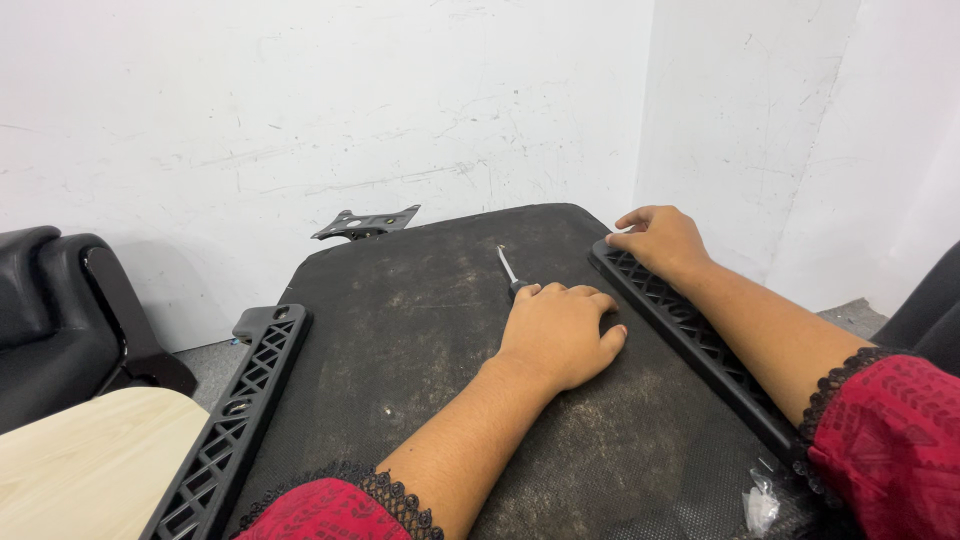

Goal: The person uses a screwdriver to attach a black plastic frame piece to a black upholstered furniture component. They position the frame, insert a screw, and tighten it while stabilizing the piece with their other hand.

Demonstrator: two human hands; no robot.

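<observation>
The left hand (560,330) lies closed over the handle of a screwdriver with a thin metal shaft (508,268), on the dusty black fabric seat panel (420,340). The right hand (662,240) rests with loosely open fingers on the far end of the black plastic lattice armrest bracket (690,335) at the panel's right edge.

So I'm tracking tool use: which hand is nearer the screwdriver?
Left. The left hand rests on the screwdriver handle; the right hand lies apart on the black lattice bracket.
</observation>
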